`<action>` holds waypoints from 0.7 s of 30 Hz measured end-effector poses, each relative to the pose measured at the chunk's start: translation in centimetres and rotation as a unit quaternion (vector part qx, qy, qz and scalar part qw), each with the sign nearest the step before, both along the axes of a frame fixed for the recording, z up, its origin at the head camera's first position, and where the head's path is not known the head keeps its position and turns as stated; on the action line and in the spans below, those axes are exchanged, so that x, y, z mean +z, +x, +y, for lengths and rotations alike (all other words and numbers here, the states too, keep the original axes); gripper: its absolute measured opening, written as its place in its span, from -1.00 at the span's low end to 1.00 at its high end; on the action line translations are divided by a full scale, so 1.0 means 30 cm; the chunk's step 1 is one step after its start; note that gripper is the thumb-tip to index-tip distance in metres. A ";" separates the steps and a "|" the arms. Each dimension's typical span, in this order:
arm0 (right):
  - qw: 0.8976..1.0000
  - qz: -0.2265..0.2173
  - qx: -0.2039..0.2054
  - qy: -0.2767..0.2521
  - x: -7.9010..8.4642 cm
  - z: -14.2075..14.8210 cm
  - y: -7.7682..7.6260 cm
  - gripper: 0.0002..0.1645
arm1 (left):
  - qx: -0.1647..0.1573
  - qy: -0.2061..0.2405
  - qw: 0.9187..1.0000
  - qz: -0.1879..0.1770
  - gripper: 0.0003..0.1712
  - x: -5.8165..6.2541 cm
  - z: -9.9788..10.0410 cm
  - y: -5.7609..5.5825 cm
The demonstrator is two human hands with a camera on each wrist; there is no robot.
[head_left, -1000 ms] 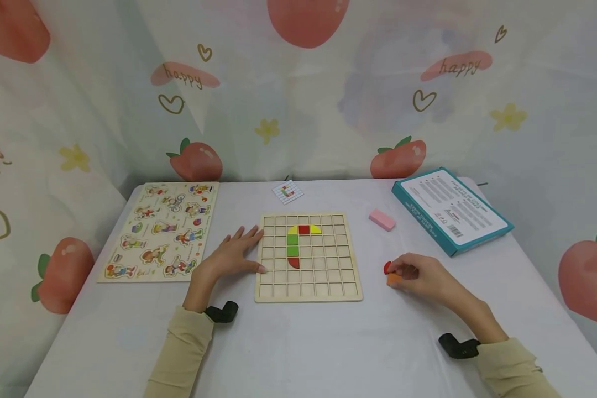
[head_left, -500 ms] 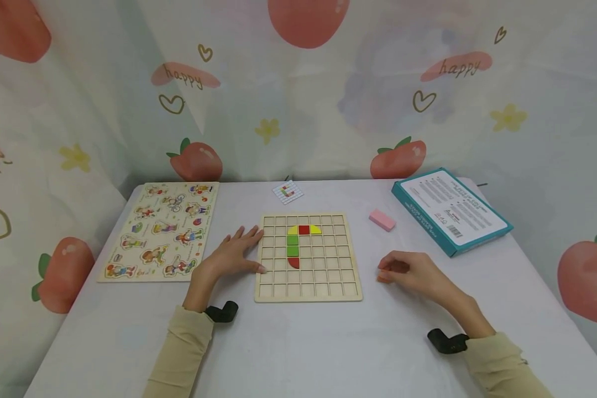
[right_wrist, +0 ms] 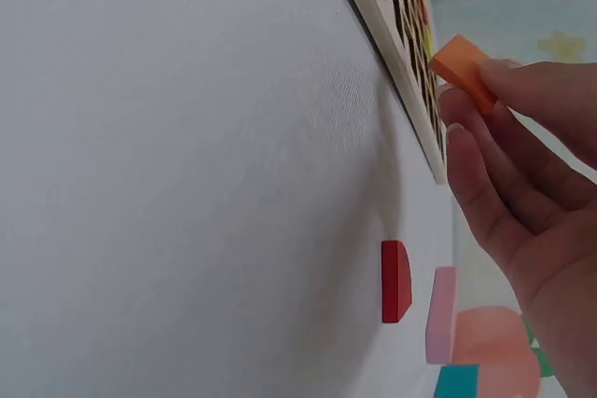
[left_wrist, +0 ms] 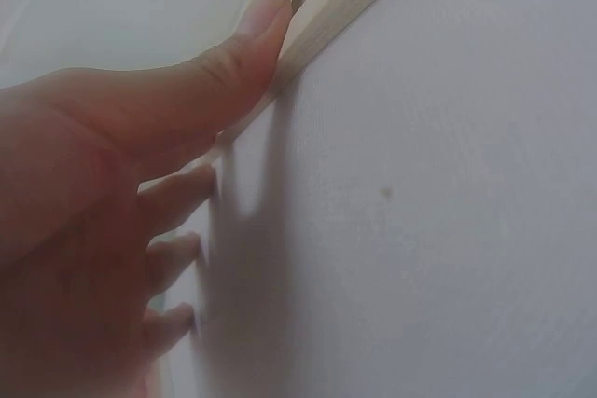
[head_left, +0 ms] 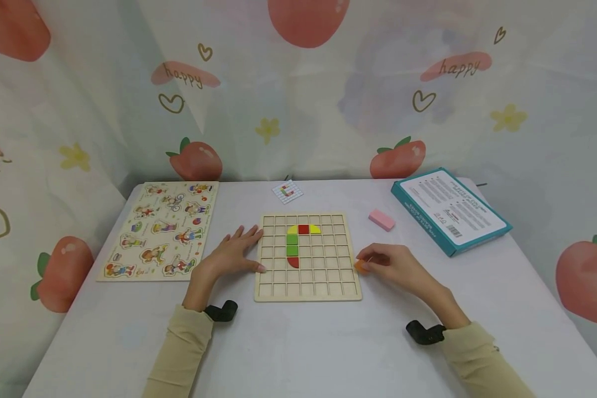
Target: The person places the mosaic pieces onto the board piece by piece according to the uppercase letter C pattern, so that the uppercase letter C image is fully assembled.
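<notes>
A wooden grid board (head_left: 308, 300) lies mid-table, holding several yellow, red and green pieces (head_left: 292, 245) in a hooked row. Against its left edge rests my left hand (head_left: 231, 257), fingers spread and thumb at the lower side; in the left wrist view the thumb (left_wrist: 266, 20) touches the rim. My right hand (head_left: 398, 268) pinches an orange block (right_wrist: 464, 67) between thumb and fingers, just at the board's right edge. On the cloth below that hand lies a red block (right_wrist: 395, 281) with a slanted or rounded side, hidden in the head view.
A pink block (head_left: 381, 219) lies right of the board, near a teal box (head_left: 450, 210). Behind the board is a small pattern card (head_left: 287, 192). At left lies a picture puzzle board (head_left: 161, 232). A printed curtain hangs behind the table.
My right hand has moved left with the orange block, from beside the red block to the grid board's right edge. The left hand stays where it was.
</notes>
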State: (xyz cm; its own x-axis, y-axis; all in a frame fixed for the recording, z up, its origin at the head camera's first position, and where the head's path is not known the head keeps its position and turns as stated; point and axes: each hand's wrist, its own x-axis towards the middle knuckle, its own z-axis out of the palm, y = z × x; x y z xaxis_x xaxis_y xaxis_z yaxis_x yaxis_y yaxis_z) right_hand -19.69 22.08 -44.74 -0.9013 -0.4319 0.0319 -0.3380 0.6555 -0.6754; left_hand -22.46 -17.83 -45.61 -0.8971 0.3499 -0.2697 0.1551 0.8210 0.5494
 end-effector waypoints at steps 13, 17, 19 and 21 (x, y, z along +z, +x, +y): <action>0.999 -0.020 0.015 -0.044 0.019 -0.116 -0.028 -0.72 | 0.006 0.006 1.000 0.002 0.17 -0.003 -0.002 -0.004; 0.998 -0.031 0.012 -0.045 0.016 -0.155 -0.033 -0.69 | 0.004 0.006 1.000 0.002 0.17 -0.003 -0.005 -0.003; 0.998 -0.032 0.013 -0.045 0.013 -0.174 -0.036 -0.68 | 0.003 0.007 1.000 0.002 0.17 -0.003 -0.007 -0.002; 0.998 -0.027 0.020 -0.045 0.007 -0.191 -0.040 -0.68 | 0.004 0.009 1.000 0.002 0.16 -0.002 -0.008 -0.002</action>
State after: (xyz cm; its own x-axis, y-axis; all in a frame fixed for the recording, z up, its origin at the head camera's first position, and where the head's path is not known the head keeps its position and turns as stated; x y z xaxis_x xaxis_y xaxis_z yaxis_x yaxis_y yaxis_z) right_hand -20.91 16.36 -44.52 -0.8845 -0.4660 0.0237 -0.3241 0.5771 -0.7496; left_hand -22.51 -18.06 -45.68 -0.9009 0.3470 -0.2608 0.1500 0.8127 0.5631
